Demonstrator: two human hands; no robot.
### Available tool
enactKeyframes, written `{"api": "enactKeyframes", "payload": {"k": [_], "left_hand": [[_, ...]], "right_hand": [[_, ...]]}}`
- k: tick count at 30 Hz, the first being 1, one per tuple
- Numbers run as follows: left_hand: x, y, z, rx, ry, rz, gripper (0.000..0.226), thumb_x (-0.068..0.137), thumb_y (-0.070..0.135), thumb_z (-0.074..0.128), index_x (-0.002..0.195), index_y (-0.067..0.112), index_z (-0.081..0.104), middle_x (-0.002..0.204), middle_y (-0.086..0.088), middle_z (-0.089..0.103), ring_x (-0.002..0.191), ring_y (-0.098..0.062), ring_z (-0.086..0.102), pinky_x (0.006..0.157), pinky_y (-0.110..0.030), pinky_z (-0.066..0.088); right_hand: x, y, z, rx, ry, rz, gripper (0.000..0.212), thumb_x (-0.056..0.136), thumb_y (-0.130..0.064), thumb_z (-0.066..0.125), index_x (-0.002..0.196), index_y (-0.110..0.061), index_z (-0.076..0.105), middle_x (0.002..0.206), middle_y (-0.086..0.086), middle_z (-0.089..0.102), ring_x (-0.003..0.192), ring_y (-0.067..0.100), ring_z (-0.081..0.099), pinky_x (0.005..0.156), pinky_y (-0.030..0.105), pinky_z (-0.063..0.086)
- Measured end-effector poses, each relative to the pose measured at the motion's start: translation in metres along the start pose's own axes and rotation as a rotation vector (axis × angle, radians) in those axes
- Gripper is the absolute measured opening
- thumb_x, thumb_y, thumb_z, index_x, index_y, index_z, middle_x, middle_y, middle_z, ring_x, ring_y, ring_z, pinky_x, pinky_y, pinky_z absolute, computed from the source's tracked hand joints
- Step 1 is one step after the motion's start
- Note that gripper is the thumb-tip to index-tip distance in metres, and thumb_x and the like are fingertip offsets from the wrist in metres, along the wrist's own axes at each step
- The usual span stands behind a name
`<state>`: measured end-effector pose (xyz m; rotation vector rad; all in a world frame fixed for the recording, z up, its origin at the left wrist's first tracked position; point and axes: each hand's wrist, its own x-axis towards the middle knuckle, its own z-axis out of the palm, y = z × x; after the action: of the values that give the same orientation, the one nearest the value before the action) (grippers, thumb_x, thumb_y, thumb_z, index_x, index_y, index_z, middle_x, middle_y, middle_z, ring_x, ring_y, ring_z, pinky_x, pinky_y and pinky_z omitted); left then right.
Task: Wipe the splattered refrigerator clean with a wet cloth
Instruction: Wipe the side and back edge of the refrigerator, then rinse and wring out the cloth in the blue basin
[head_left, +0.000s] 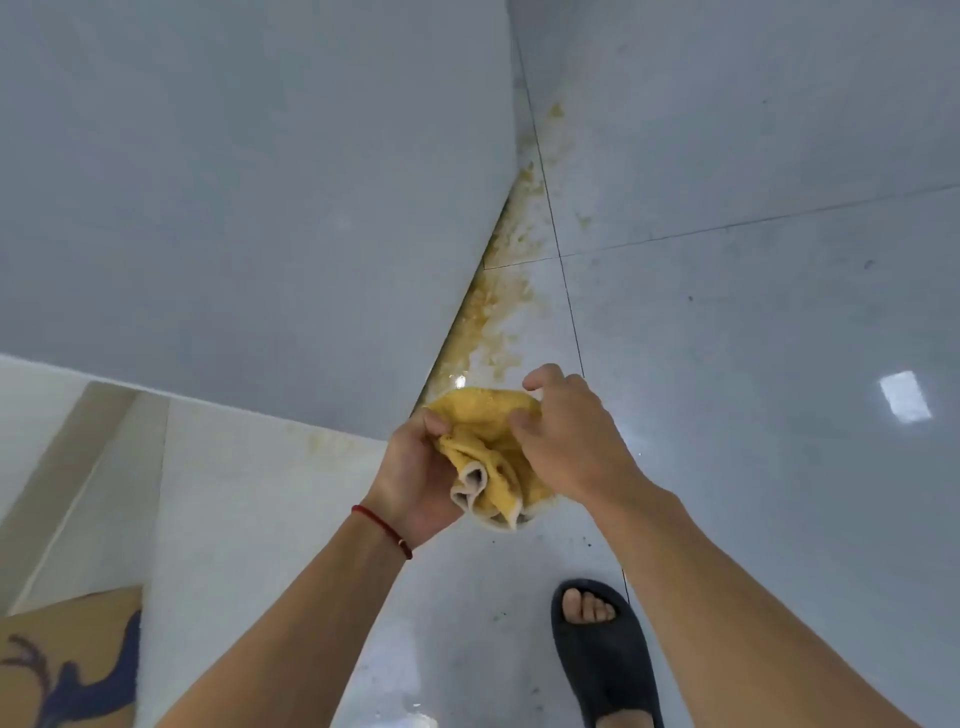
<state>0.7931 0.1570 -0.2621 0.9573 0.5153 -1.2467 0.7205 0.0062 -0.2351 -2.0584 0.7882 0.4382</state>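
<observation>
Both bare forearms reach forward from the near edge, and between them the yellow terry cloth with a pale reverse side (485, 457) is bunched up in the air above the glossy grey tiled floor (753, 364). On the left, the left hand (415, 478), a thin red string bracelet (382, 530) at its wrist, grips one gathered end with fingers curled tight around the folds. On the right, the right hand (566, 441) lies over the top of the bundle, fingertips pinching the far edge — a hold that looks like refolding or turning the cloth to find a cleaner face, since the fabric already seems soiled with the same colour as the mess.

The large flat pale-grey refrigerator panel (249, 208) fills the left and far part of the view, and its broad face looks largely free of marks from here. The yellowish splatter (498, 291) lies mostly along the panel's lower edge, where it meets the floor, and trails away to the far side in spots. A fainter yellow smear (332, 441) shows on the white surface just left of the hands. I judge the wiping part done, with the bottom seam left.

Near the right forearm a foot in a black slide sandal (602, 649) stands clear of the spill.
</observation>
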Motion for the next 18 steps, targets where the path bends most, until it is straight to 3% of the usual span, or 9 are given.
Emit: {"api": "enactKeyframes", "payload": {"k": [2,4,7,9,12,15,18], "left_hand": [[-0.015,0.004,0.046,0.11,-0.008,-0.065,0.064,0.088,0.013,0.026,0.145,-0.008,0.047,0.144,-0.03,0.054,0.135,-0.049,0.051,0.109,-0.061,0.044],[-0.027,0.008,0.068,0.172,-0.031,-0.108,0.061,0.09,0.009,0.023,0.144,-0.008,0.046,0.143,-0.029,0.057,0.13,-0.045,0.057,0.099,-0.055,0.054],[-0.049,0.017,0.132,0.355,-0.042,-0.158,0.054,0.097,0.012,0.03,0.144,-0.007,0.048,0.145,-0.029,0.055,0.133,-0.042,0.056,0.106,-0.053,0.048],[-0.068,0.018,0.174,0.524,0.001,-0.18,0.049,0.1,0.019,0.041,0.143,-0.003,0.052,0.144,-0.029,0.055,0.124,-0.04,0.058,0.107,-0.052,0.047],[-0.106,0.006,0.243,0.788,0.015,-0.187,0.029,0.106,0.028,0.048,0.127,0.018,0.065,0.127,-0.02,0.064,0.107,-0.035,0.061,0.092,-0.049,0.053],[-0.15,-0.007,0.317,0.887,-0.042,-0.219,0.029,0.108,0.033,0.047,0.132,0.025,0.062,0.128,-0.012,0.07,0.115,-0.034,0.067,0.093,-0.052,0.058],[-0.192,-0.023,0.398,0.962,-0.146,-0.259,0.032,0.107,0.021,0.046,0.135,0.022,0.061,0.128,-0.011,0.072,0.119,-0.032,0.068,0.097,-0.053,0.056]], "right_hand": [[-0.025,0.025,-0.033,0.423,0.095,0.098,0.026,0.1,-0.027,0.061,0.126,-0.026,0.063,0.121,0.0,0.06,0.107,0.019,0.062,0.087,0.033,0.055],[-0.041,0.035,-0.041,0.813,0.131,0.164,0.017,0.095,-0.022,0.073,0.111,-0.027,0.073,0.113,-0.001,0.068,0.102,0.018,0.068,0.08,0.029,0.058],[-0.095,0.049,-0.068,1.223,0.386,0.292,0.016,0.091,-0.014,0.08,0.105,-0.02,0.078,0.105,0.001,0.076,0.099,0.019,0.073,0.083,0.035,0.061],[-0.141,0.047,-0.085,1.343,0.538,0.344,0.016,0.091,-0.011,0.079,0.107,-0.015,0.077,0.099,-0.002,0.078,0.095,0.017,0.073,0.08,0.033,0.061],[-0.204,0.038,-0.125,1.41,0.694,0.391,0.021,0.09,-0.01,0.079,0.111,-0.011,0.075,0.102,-0.001,0.078,0.093,0.014,0.073,0.073,0.023,0.058],[-0.255,0.031,-0.179,1.406,0.767,0.384,0.026,0.092,-0.018,0.078,0.118,-0.017,0.074,0.111,-0.003,0.077,0.099,0.012,0.073,0.076,0.024,0.06],[-0.318,0.03,-0.226,1.439,0.812,0.428,0.033,0.095,-0.028,0.074,0.127,-0.031,0.068,0.119,-0.011,0.073,0.104,0.007,0.071,0.079,0.028,0.062]]}}
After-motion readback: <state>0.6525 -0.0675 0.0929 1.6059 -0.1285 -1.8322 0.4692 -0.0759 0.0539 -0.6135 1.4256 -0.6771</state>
